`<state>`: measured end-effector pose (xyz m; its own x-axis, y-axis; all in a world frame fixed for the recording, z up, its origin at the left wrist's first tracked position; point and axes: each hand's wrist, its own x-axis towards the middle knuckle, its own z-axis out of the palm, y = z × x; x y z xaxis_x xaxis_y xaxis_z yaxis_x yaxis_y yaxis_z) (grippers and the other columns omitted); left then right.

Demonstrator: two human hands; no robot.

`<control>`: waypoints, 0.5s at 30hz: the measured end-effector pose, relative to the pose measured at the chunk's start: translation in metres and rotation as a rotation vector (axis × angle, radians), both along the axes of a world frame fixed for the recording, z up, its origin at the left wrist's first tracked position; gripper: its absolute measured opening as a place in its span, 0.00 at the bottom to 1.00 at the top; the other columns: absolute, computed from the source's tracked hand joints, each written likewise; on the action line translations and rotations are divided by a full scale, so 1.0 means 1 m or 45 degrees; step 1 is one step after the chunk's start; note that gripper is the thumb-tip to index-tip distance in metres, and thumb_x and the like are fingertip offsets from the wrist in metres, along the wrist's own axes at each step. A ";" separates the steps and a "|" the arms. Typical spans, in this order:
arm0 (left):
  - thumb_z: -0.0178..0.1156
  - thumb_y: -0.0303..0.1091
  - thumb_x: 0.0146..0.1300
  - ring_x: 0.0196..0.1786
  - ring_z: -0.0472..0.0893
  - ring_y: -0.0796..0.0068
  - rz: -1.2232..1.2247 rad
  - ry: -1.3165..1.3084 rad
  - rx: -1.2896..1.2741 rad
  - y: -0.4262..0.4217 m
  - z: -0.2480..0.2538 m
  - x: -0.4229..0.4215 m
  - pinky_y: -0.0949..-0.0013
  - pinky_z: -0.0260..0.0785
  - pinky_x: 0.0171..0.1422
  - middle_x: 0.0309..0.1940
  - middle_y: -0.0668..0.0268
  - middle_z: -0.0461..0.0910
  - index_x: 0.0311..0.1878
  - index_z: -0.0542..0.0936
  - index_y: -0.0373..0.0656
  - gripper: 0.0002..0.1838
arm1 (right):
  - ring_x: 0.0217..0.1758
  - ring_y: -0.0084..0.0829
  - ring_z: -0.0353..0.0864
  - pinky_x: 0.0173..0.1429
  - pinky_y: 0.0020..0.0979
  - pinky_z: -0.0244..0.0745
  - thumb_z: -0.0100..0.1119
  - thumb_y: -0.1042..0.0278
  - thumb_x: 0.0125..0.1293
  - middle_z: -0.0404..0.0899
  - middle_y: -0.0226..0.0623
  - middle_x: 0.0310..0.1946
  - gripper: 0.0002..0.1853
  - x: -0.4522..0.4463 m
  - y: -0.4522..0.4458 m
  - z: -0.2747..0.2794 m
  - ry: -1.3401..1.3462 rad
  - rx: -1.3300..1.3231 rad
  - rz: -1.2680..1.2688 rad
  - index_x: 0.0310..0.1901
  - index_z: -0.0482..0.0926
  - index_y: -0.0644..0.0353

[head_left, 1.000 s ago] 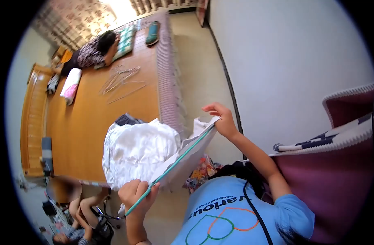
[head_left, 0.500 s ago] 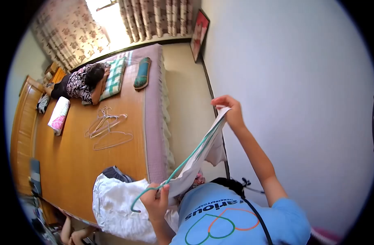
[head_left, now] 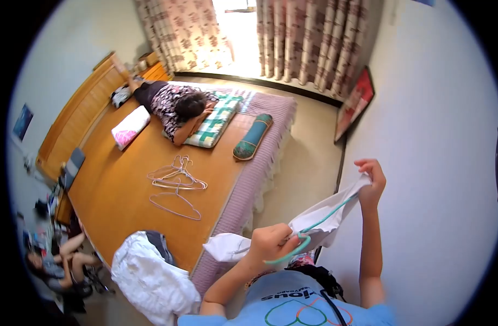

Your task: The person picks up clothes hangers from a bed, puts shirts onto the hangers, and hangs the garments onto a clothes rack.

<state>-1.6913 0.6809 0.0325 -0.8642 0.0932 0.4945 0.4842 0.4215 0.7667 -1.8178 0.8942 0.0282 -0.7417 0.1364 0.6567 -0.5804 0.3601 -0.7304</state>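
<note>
A teal clothes hanger (head_left: 329, 216) runs between my two hands, partly covered by a white garment (head_left: 336, 231). My left hand (head_left: 273, 243) is closed around the hanger near its hook, which curves out below the fingers; a white part of the garment hangs to the left of this hand. Higher up and to the right, my right hand (head_left: 372, 183) pinches the garment at the far end of the hanger. How much of the hanger is inside the cloth I cannot tell.
Several hangers (head_left: 175, 205) lie on the wooden bed surface (head_left: 118, 185). White clothes (head_left: 151, 280) are heaped at its near edge. A person (head_left: 170, 106) lies by a green checked pillow (head_left: 213, 122) and a bolster (head_left: 253, 137). Another person (head_left: 61, 266) sits lower left. A wall (head_left: 434, 163) stands on the right.
The view has turned left and up, showing more of the room. My hands have come closer together, and the left has moved up along the hanger with the garment.
</note>
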 end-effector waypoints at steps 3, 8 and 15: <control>0.60 0.31 0.44 0.13 0.67 0.66 0.146 -0.118 0.063 0.037 -0.003 -0.057 0.71 0.57 0.16 0.11 0.60 0.65 0.17 0.68 0.39 0.11 | 0.29 0.27 0.70 0.32 0.20 0.64 0.34 0.89 0.38 0.72 0.38 0.25 0.11 -0.047 0.008 0.001 -0.035 0.057 0.012 0.21 0.65 0.63; 0.60 0.32 0.45 0.14 0.68 0.66 0.243 -0.151 -0.003 0.086 -0.003 -0.136 0.70 0.58 0.17 0.12 0.60 0.66 0.16 0.68 0.39 0.12 | 0.30 0.28 0.72 0.34 0.22 0.66 0.36 0.88 0.41 0.72 0.38 0.25 0.09 -0.118 0.012 -0.024 -0.114 -0.119 0.178 0.22 0.65 0.64; 0.58 0.33 0.45 0.14 0.68 0.66 0.333 -0.180 -0.062 0.109 -0.028 -0.266 0.70 0.59 0.18 0.12 0.61 0.67 0.17 0.69 0.39 0.11 | 0.32 0.29 0.74 0.51 0.33 0.62 0.43 0.85 0.44 0.73 0.37 0.25 0.07 -0.231 0.026 -0.051 -0.200 -0.156 0.349 0.25 0.67 0.63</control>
